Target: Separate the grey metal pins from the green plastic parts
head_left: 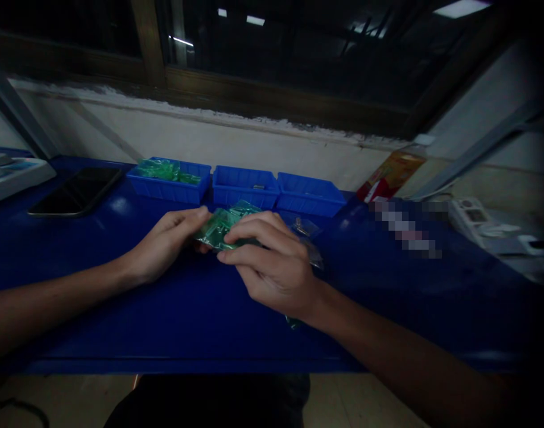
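Observation:
Above the blue tabletop, a crinkled green plastic bag [218, 229] is between my two hands. My left hand [169, 238] pinches its left side, thumb on top. With fingers bent over its right side, my right hand [272, 255] grips the same bag; the fingertips hide part of it. What the bag contains is too dark to make out. Behind my right hand lies a small clear bag [305, 227] with little metal pieces. Another bit of green plastic [293, 322] pokes out below my right wrist.
Three blue bins stand along the wall: the left bin [164, 191] has green bags, the middle bin [245, 196] a small metal part, then the right bin [311, 202]. A phone [75, 191] lies left. A bottle [394, 172] and a white device [477, 220] are at right.

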A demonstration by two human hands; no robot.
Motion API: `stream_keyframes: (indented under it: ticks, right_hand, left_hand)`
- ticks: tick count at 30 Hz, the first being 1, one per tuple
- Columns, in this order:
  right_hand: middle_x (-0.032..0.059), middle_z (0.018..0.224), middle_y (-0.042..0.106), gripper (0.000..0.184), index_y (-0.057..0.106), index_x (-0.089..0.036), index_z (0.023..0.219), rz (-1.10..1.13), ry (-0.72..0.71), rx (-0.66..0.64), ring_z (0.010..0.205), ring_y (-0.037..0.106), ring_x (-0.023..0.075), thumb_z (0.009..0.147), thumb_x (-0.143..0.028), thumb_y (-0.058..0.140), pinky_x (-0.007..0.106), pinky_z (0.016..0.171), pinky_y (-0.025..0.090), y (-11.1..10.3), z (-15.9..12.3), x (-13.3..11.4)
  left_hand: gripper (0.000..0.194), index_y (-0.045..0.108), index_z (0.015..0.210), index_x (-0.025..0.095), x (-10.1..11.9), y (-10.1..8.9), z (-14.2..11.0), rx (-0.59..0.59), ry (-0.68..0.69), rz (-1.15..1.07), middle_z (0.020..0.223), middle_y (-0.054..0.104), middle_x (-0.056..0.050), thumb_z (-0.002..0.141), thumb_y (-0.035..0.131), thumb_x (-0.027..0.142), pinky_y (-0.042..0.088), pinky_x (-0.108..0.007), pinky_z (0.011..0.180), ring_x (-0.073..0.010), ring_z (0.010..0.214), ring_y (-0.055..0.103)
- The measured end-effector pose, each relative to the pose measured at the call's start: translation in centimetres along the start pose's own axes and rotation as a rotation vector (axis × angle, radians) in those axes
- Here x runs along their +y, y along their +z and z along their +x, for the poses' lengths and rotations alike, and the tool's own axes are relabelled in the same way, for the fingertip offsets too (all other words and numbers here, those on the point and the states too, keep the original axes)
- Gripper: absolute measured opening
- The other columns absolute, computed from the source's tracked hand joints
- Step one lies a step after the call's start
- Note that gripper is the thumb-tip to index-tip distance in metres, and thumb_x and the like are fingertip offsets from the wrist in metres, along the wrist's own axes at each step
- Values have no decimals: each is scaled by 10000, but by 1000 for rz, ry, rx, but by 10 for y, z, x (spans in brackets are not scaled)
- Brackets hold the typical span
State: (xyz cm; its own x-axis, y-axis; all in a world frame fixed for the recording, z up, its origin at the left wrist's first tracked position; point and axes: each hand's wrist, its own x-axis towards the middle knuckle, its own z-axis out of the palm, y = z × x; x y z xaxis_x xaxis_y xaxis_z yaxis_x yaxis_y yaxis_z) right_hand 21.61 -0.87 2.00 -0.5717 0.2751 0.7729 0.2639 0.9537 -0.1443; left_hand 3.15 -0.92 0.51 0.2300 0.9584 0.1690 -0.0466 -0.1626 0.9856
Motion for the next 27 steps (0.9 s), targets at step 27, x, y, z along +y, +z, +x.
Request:
stream_keyframes:
  ticks: [27]
  right_hand:
    - [-7, 682, 524, 169, 622, -165, 799, 196, 491, -99, 636, 484, 102, 818, -192, 457, 242, 587, 382, 3, 4, 24]
  left_hand:
    - [315, 605, 884, 176, 1, -4, 1, -46, 66, 494, 733, 463, -8, 867, 379, 395, 373, -244, 556, -121, 621, 425]
